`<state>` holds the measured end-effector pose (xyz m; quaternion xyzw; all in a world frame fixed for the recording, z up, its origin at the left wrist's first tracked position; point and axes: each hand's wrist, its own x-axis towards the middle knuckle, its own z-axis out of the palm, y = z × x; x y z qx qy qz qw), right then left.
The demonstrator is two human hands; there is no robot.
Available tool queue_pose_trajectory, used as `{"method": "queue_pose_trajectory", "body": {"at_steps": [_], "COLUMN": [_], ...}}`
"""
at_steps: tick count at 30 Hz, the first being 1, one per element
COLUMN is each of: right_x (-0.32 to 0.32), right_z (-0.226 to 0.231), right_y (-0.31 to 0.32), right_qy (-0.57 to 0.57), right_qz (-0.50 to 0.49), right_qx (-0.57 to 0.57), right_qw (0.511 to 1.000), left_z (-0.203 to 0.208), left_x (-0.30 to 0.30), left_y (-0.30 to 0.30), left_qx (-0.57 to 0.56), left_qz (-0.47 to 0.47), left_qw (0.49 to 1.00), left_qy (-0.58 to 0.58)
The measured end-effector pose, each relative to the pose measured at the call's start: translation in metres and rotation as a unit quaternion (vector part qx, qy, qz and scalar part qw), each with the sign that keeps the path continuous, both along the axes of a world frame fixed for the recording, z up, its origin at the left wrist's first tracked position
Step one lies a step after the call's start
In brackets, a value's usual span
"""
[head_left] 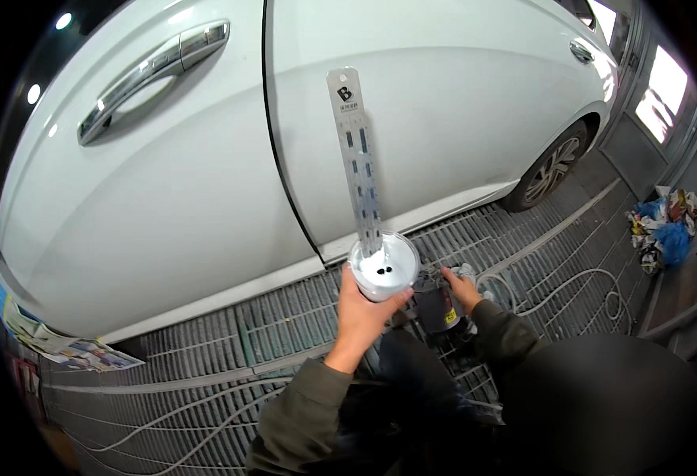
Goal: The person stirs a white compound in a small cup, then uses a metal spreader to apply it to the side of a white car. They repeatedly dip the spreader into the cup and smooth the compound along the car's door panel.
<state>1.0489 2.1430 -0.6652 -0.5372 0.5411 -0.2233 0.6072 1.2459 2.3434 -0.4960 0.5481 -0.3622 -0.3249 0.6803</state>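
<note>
My left hand (362,313) is closed around a clear plastic cup (400,246) of white paint, its thumb along the near side. Two small dark spots show on the paint. A long metal mixing stick (362,170) with printed marks and a hole at its top stands in the cup, leaning slightly left against the wall. Lower and to the right, my right hand (464,289) grips what looks like a spray gun (437,305) with a dark grey pot and a yellow sticker. Its metal parts are partly hidden by the hand.
A white car (428,127) with chrome handles stands ahead, its rear wheel (555,166) to the right. Underfoot is a grated floor (206,349) crossed by pale hoses (587,278). Masking paper (63,341) lies at left, crumpled rubbish (668,226) at right. A dark blur covers the lower right.
</note>
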Motion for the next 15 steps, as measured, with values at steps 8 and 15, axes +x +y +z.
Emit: {"method": "queue_pose_trajectory", "body": {"at_steps": [8,15], "right_x": [-0.042,-0.026], "right_z": [0.268,0.409], "right_y": [-0.002,0.026], "right_qy": [0.19,0.234], "right_qz": [0.322,0.246], "right_qx": [-0.281,-0.616], "right_qw": [0.884,0.711], "left_z": [-0.011,-0.019], "left_x": [-0.005,-0.008], "left_y": [-0.009,-0.014], "left_qx": [-0.02,-0.012], "left_qz": [0.0,0.003], "left_qw": [0.999,1.0], "left_qy": [-0.025,-0.007]}}
